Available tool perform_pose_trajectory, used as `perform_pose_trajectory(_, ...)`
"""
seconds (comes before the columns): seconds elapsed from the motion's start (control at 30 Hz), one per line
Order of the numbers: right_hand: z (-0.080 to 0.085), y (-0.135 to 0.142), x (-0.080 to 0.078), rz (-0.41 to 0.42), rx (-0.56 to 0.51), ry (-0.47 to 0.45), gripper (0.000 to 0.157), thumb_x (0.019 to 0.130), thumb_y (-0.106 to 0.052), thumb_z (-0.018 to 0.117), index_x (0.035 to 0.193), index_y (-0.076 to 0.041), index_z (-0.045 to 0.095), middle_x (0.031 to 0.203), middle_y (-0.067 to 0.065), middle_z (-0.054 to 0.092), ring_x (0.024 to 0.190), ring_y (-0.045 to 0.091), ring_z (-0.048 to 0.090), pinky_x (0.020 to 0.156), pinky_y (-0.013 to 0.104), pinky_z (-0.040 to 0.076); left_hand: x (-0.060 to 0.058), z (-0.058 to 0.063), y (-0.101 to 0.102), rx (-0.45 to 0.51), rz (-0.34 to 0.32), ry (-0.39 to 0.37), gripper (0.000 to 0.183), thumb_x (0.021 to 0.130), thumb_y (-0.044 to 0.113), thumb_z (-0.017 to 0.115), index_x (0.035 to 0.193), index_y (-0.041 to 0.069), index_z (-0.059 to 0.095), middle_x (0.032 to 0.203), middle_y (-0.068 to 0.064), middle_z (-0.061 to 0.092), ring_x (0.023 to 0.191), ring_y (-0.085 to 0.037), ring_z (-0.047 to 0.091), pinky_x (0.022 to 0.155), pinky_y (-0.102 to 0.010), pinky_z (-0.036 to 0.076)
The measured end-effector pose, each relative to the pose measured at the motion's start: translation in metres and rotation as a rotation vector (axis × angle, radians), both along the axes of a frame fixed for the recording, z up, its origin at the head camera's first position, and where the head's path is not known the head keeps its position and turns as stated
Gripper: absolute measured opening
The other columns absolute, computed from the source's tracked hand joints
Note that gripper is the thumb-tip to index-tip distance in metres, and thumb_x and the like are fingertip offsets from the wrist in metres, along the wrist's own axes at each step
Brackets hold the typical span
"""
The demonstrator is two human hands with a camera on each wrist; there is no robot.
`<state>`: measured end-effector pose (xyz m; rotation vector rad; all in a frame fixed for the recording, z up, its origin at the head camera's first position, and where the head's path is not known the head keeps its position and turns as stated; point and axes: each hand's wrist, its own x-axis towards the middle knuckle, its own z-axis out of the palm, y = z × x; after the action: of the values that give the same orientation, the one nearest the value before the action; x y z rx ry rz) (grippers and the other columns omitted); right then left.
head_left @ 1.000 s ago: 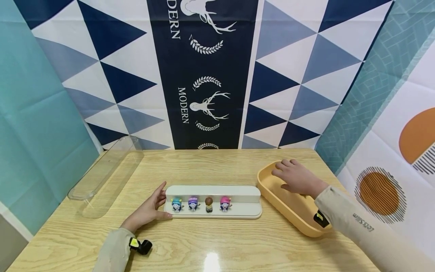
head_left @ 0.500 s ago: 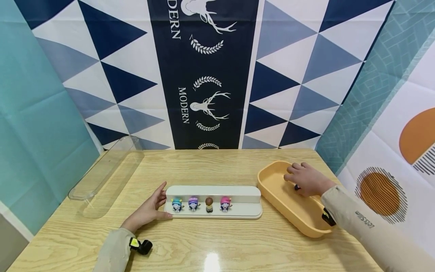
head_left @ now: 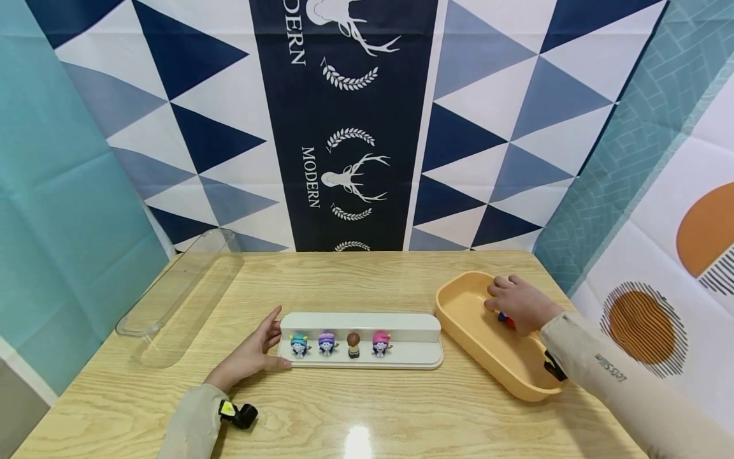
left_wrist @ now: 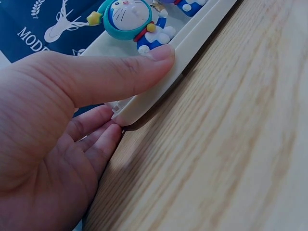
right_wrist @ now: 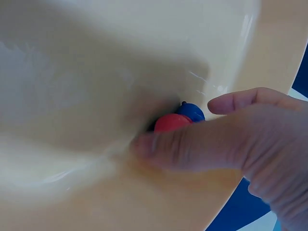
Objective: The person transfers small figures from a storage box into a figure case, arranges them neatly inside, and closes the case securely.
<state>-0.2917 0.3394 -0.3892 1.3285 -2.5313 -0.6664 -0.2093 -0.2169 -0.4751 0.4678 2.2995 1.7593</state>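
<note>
My left hand point(head_left: 249, 354) holds the left end of a white stepped tray point(head_left: 410, 354). In the left wrist view its thumb presses the front rim, with the other fingers at the tray's end. Four-figure counts aside, several small figurines stand in a row: a teal-hatted one point(head_left: 298, 345), a purple-hatted one point(head_left: 326, 344), a brown-haired one point(head_left: 353, 345) and a pink-hatted one point(head_left: 381, 344). Inside a yellow-orange bin point(head_left: 478, 344), my right hand point(head_left: 523, 306) pinches a small red and blue figurine point(right_wrist: 173, 122), largely hidden behind the thumb.
A clear plastic bin point(head_left: 183, 299) lies at the left of the wooden table point(head_left: 321, 414). Patterned cloth point(head_left: 350, 127) hangs along the table's back edge, and more cloth flanks both sides.
My right hand has moved right and slightly down inside the yellow-orange bin, to the figurine, whose red and blue parts now show beneath it. The left hand and tray have stayed put.
</note>
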Motion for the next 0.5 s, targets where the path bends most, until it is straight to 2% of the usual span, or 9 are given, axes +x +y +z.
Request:
perform_pose_trajectory(0.27, -0.0049, 0.0004, -0.0014, 0.02, 0.035, 0.049, 0.036, 0.06, -0.01, 0.088, 0.084, -0.019, 0.063, 0.089, 0.005, 0.053, 0.087, 0.027, 0.045, 0.069, 0.042, 0.042, -0.0003, 0.0001, -0.0007, 0.005, -0.003, 0.001, 0.121, 0.076, -0.006, 0.083, 0.158, 0.0, -0.005, 0.144, -0.031, 0.034, 0.139, -0.048, 0.029, 0.116, -0.046, 0.027)
perform_pose_trajectory(0.4, -0.0067, 0.0011, -0.0042, 0.03, 0.029, 0.046, 0.034, 0.06, -0.011, 0.088, 0.083, -0.017, 0.063, 0.087, 0.004, 0.051, 0.085, 0.026, 0.044, 0.069, 0.041, 0.043, -0.0001, 0.0013, -0.0006, 0.004, 0.0, -0.003, 0.121, 0.075, -0.006, 0.083, 0.158, 0.001, -0.005, 0.143, -0.031, 0.035, 0.139, -0.047, 0.03, 0.116, -0.046, 0.027)
perform_pose_trajectory(0.5, -0.0061, 0.0015, -0.0061, 0.036, -0.012, 0.007, 0.035, 0.06, -0.01, 0.087, 0.084, -0.015, 0.062, 0.085, 0.002, 0.051, 0.083, 0.024, 0.044, 0.068, 0.04, 0.044, 0.0001, 0.0018, -0.0007, 0.001, -0.001, -0.001, 0.121, 0.075, -0.005, 0.083, 0.158, 0.001, -0.005, 0.144, -0.031, 0.034, 0.139, -0.047, 0.029, 0.116, -0.046, 0.026)
